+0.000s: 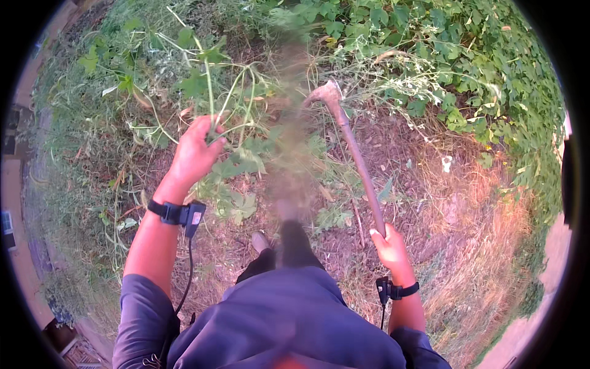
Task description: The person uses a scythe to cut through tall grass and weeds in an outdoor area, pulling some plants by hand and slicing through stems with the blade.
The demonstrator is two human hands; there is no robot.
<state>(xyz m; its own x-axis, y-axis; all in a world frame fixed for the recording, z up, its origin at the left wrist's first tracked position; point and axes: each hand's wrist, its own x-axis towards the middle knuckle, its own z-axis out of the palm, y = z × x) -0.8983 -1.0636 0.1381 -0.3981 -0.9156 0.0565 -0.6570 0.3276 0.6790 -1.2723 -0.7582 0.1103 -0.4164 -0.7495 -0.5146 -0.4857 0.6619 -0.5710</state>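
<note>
My left hand is closed round a bunch of green vine stems, whose leaves spread above and beside it. My right hand grips the lower end of a hand hoe with a long, thin wooden handle. The hoe slants up and to the left, and its head bends over at the top among the weeds. A blurred upright streak left of the hoe head hides part of the ground; what it is I cannot make out.
Thick leafy vines cover the far right, and feathery weeds fill the left side. Dry grass and brown soil lie on the right. My shoe stands just ahead of my body. Black bands with cabled devices circle both wrists.
</note>
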